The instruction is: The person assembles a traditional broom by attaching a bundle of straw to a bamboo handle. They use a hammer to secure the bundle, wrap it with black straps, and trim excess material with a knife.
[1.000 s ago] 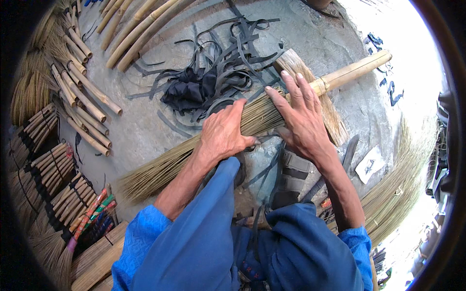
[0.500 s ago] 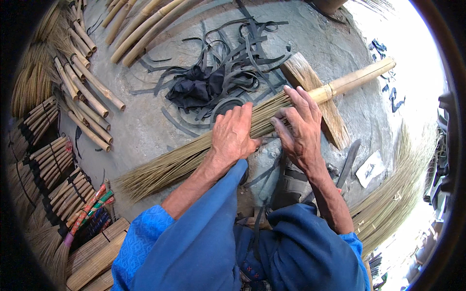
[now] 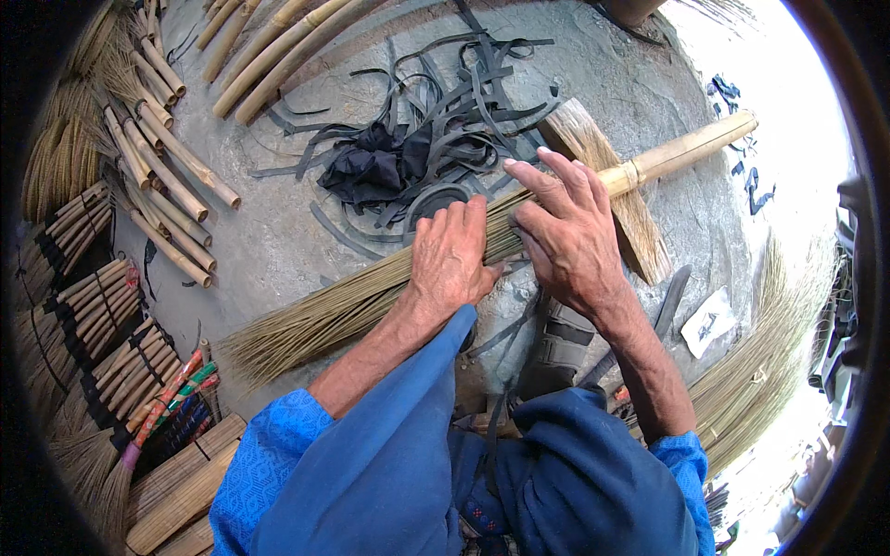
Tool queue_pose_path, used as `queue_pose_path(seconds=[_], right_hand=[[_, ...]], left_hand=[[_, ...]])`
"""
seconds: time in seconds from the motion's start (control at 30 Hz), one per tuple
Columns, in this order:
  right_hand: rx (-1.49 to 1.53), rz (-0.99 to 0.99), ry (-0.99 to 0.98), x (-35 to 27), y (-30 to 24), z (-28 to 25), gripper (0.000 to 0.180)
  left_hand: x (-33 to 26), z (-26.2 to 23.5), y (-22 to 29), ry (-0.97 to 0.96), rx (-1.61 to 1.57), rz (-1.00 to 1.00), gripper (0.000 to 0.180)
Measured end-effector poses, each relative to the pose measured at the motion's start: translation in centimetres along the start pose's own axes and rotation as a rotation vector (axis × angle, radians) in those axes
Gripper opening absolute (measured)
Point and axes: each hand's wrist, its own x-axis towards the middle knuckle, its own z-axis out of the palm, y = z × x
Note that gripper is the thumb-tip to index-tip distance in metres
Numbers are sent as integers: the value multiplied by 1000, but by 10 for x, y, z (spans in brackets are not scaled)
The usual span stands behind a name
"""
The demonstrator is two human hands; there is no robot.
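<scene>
A long bundle of straw-coloured broom fibres (image 3: 324, 315) lies slantwise on the grey ground, tied onto a bamboo handle (image 3: 686, 148) at the upper right. My left hand (image 3: 450, 255) presses flat on the middle of the bundle. My right hand (image 3: 565, 232) wraps over the bundle just right of it, fingers spread toward the handle's joint. A flat wooden block (image 3: 612, 190) lies under the bundle near the joint. Both forearms come out of blue sleeves (image 3: 389, 454).
A heap of black strips and black cloth (image 3: 417, 139) lies behind the hands. Cut bamboo sticks (image 3: 158, 185) and tied stick bundles (image 3: 93, 306) fill the left side. Long bamboo poles (image 3: 287, 46) lie at the top. Loose broom fibres (image 3: 769, 352) and a dark blade (image 3: 672, 296) are at the right.
Both hands have slid a little along the bundle toward the handle; my right hand's fingers now reach closer to the joint. The bundle has kept its place.
</scene>
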Motion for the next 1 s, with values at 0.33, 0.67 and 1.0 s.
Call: queue_pose_path(seconds=[0.33, 0.67, 1.0], right_hand=[[393, 500, 265, -20, 61, -25, 35], [256, 366, 167, -31, 36, 7, 73], [60, 394, -12, -14, 38, 5, 69]], left_hand=[[3, 5, -2, 69, -26, 32, 96], [3, 0, 2, 75, 14, 99, 107], [31, 17, 21, 131, 25, 212, 105]])
